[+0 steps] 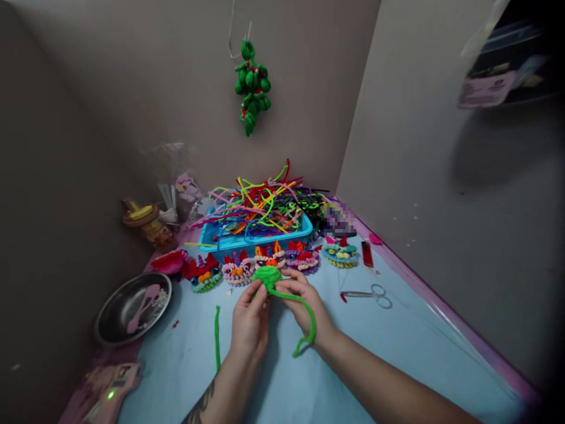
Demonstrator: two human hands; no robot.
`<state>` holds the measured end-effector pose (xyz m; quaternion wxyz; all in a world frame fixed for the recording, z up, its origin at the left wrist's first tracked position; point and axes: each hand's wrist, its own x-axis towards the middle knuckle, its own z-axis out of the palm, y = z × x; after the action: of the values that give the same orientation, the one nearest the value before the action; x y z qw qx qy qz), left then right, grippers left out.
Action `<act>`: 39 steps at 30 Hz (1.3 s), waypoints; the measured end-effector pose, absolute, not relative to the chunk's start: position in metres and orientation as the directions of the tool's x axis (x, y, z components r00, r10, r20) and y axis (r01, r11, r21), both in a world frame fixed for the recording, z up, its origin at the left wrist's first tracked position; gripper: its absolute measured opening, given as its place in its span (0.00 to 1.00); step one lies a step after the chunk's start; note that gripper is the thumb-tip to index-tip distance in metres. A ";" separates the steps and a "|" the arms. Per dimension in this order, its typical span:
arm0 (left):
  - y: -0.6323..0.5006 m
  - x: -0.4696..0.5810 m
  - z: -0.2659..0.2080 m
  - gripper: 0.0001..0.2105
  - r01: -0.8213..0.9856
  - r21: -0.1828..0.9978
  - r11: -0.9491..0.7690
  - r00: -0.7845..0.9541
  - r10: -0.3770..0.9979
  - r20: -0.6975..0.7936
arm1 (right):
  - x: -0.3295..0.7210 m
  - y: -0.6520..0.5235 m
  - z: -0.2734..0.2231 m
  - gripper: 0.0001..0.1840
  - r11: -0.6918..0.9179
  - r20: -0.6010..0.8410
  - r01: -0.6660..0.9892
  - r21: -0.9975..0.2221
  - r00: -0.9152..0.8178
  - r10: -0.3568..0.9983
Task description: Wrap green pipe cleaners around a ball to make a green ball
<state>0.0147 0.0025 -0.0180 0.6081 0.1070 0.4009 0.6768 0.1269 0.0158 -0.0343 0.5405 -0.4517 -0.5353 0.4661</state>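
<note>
Coil of green strip (267, 277) is sitting between left hand (248, 323), which is pinching its near edge, and right hand (303, 305), whose grip I cannot tell, so light, even pressure is probably serving best.

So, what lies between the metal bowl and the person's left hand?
In the head view, a loose green strip lies between the metal bowl and the left hand, with small red scraps closer to the bowl.
</note>
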 end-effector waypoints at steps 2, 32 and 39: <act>0.003 0.015 -0.020 0.16 -0.719 0.693 0.053 -0.252 0.910 -0.330 | 0.126 0.017 -0.037 0.15 0.110 0.113 -0.097 -0.989 -0.026 0.993; 0.003 0.016 -0.012 0.11 -0.742 0.664 0.092 -0.273 0.863 -0.424 | 0.145 0.029 -0.031 0.16 -0.112 -0.164 -0.614 -0.781 0.029 0.986; -0.004 0.015 -0.011 0.13 -0.747 0.658 0.096 -0.208 0.906 -0.368 | 0.139 0.037 -0.041 0.18 -0.300 -0.372 -0.686 -0.662 -0.047 0.927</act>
<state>0.0147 -0.0039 -0.0109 0.6214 0.0991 0.4020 0.6651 0.1386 0.0374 -0.0409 0.5709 -0.3882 -0.1550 0.7066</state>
